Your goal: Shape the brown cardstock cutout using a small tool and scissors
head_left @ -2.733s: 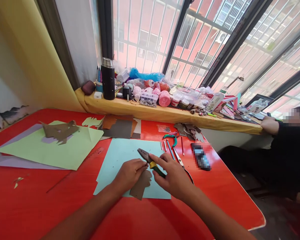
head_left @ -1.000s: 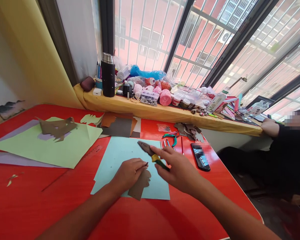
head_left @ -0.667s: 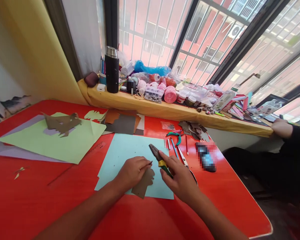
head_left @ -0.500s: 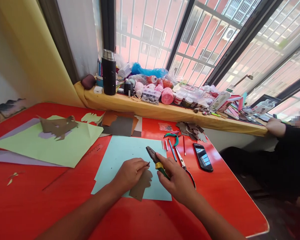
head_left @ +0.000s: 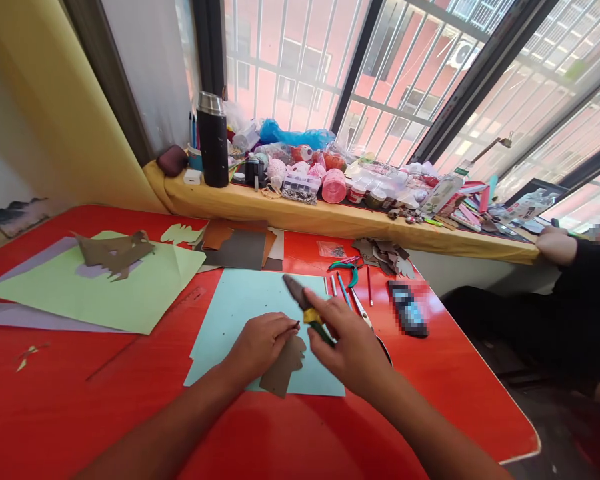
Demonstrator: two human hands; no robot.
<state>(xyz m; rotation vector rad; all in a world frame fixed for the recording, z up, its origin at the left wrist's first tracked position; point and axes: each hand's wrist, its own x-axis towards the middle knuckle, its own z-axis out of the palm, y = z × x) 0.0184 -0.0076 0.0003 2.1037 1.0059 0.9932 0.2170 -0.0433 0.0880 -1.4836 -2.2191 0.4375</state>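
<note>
My left hand (head_left: pixel 260 345) pinches a thin dark wire piece (head_left: pixel 294 325) between thumb and fingers and rests on a brown paper cutout (head_left: pixel 283 367). The cutout lies on a light blue sheet (head_left: pixel 240 307) on the red table (head_left: pixel 80 413). My right hand (head_left: pixel 353 347) grips pliers (head_left: pixel 300 298) with green and yellow handles; their dark jaws point up and left, just above the wire's tip.
Scissors (head_left: pixel 365 313), pens (head_left: pixel 343 288) and a phone (head_left: pixel 408 309) lie right of the blue sheet. A green sheet (head_left: pixel 105 293) with a brown cutout lies at left. The yellow sill (head_left: pixel 330 223) holds a black flask (head_left: pixel 213 141) and craft supplies. Another person (head_left: pixel 575 293) sits at right.
My right hand lifted the pliers, swung them about and brought the jaws back near the wire. My left hand has kept its pinch over the brown cutout.
</note>
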